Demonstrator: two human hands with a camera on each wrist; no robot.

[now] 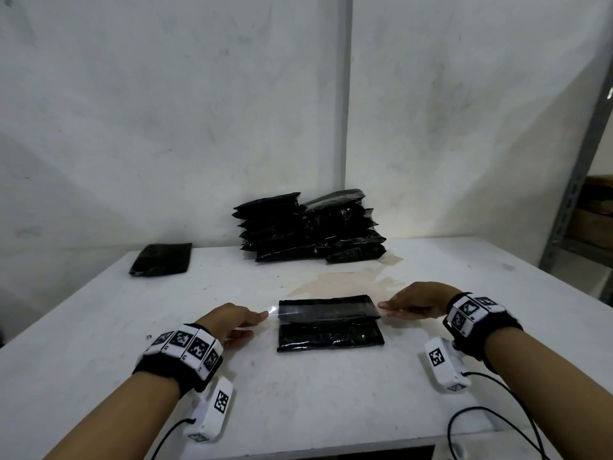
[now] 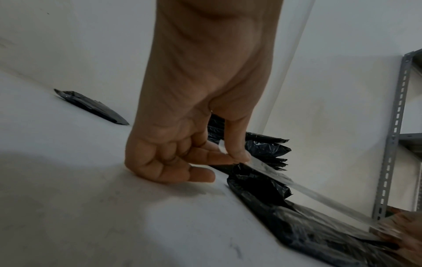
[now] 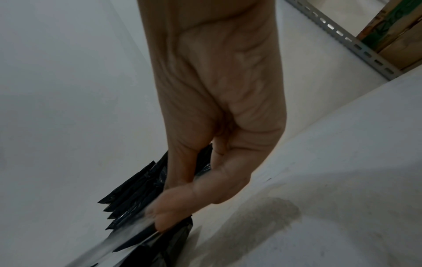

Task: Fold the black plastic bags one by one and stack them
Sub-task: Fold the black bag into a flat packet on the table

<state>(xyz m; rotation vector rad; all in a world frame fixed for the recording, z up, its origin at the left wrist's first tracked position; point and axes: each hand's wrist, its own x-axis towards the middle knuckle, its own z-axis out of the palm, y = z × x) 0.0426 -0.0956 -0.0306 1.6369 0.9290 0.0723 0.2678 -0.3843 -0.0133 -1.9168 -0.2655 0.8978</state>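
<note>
Nearest the front edge of the white worktop (image 1: 99, 327), roughly midway between its left and right sides, lies the flat black plastic bag in a glossy clear sleeve (image 1: 330, 333), its far half lifted and folding over toward the near half. The left hand (image 1: 232, 322) pinches the clear left end of that raised fold between thumb and forefinger, its other fingers curled against the worktop, as the left wrist view shows; the right hand (image 1: 416, 302) grips the opposite end with fingers and thumb closed on it, though that view is blurred at the fingertips. The bag looks very light, limp and slick (the film catches the light in a bright streak), so it will likely sag in the middle and slide on the smooth surface unless both ends are kept taut; the two end corners of the fold seem the sensible places to hold, with the crease then pressed flat. Further back, near the far left corner, a single folded black plastic bag (image 1: 161, 259) lies flat by itself. At the far edge, against the wall, stands a double stack of folded black plastic bags (image 1: 308, 229), slightly splayed, which may slip if loaded carelessly.
</note>
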